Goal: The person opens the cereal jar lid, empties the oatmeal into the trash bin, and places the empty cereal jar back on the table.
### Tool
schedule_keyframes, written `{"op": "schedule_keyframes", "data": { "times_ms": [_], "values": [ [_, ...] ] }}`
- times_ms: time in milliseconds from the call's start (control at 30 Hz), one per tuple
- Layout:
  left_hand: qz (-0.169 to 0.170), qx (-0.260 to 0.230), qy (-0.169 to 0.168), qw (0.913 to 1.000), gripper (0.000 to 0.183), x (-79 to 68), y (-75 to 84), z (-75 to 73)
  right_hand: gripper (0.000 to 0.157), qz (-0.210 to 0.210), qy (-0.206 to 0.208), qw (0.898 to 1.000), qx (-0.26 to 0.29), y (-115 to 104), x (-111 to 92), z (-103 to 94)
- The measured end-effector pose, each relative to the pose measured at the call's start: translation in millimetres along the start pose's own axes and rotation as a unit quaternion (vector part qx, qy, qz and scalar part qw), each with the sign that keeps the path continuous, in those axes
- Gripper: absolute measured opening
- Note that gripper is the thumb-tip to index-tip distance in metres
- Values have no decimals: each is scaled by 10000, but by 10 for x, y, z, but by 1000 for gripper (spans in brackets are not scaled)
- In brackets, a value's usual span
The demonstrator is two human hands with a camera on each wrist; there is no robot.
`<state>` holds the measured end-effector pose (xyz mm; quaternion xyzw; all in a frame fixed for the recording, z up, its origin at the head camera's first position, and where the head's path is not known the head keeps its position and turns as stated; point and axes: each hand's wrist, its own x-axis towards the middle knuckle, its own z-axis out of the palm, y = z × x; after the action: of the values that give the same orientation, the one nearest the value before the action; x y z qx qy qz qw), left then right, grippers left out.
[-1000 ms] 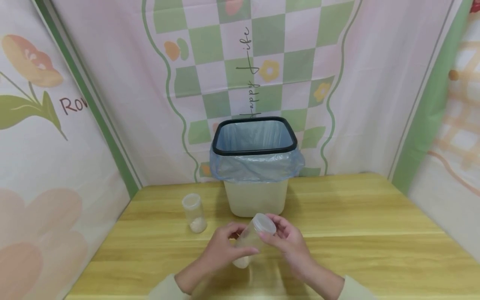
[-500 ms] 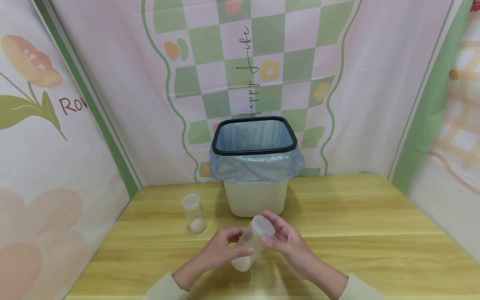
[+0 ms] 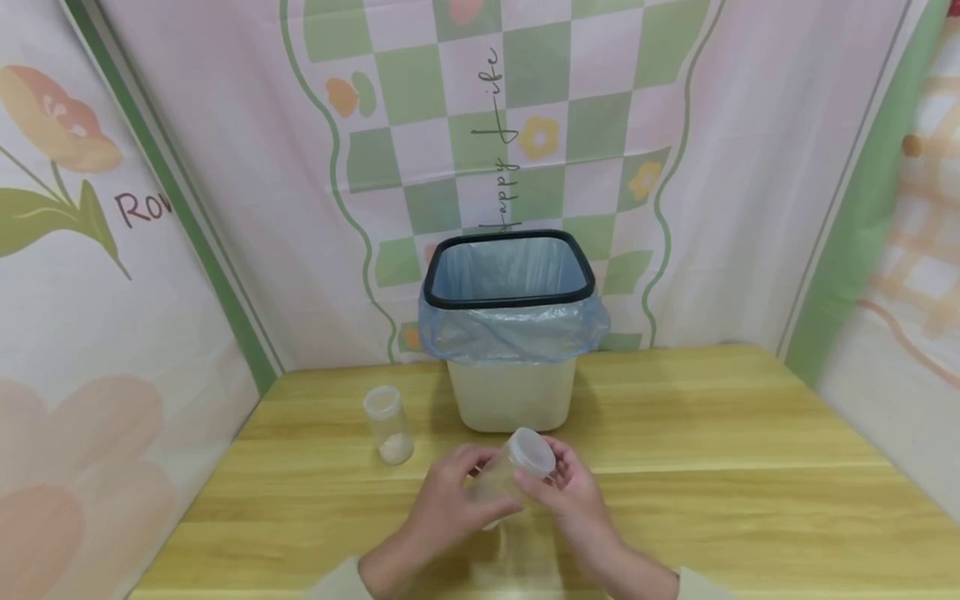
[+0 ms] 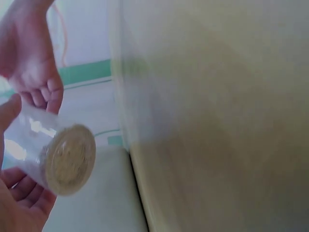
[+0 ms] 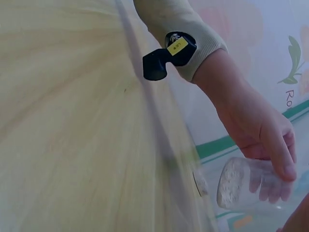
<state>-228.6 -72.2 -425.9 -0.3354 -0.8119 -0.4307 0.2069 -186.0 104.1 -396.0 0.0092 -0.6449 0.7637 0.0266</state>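
A clear plastic jar (image 3: 504, 477) with a whitish screw lid (image 3: 533, 452) is held tilted above the table, its lid end up and to the right. My left hand (image 3: 444, 502) grips the jar's body, thumb on the near side and fingers behind. Around the lid, my right hand (image 3: 576, 498) curls its fingers and thumb. Pale granular stuff (image 4: 70, 159) shows through the jar's bottom in the left wrist view. The right wrist view shows the left fingers through the clear wall. A second, similar lidded jar (image 3: 387, 423) stands upright to the left, with pale contents at its bottom.
A cream bin (image 3: 513, 393) with a black rim and blue bag liner (image 3: 517, 335) stands behind the hands, near the table's back edge. The wooden table (image 3: 690, 433) meets a patterned curtain (image 3: 600, 58) at the back, with printed hangings on both sides.
The right fingers loosened a little around the lid half a second ago and now close round it again. Both hands and the jar have turned slightly. The second jar and bin stay put.
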Motion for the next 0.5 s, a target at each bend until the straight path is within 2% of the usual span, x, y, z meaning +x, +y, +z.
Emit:
{"op": "schedule_keyframes", "data": {
  "times_ms": [100,233,400,500],
  "values": [
    [425,478,299,9975,53,-16,16,41,59,56,207,9998,-60,2,-12,39],
    [694,837,466,9930,55,-27,41,65,57,113,321,9994,30,11,-12,66],
    [774,953,481,9913,57,-32,54,71,56,127,270,9995,73,33,5,60],
    [571,828,370,9942,56,-33,62,66,56,130,191,9997,54,44,12,40]
  ]
}}
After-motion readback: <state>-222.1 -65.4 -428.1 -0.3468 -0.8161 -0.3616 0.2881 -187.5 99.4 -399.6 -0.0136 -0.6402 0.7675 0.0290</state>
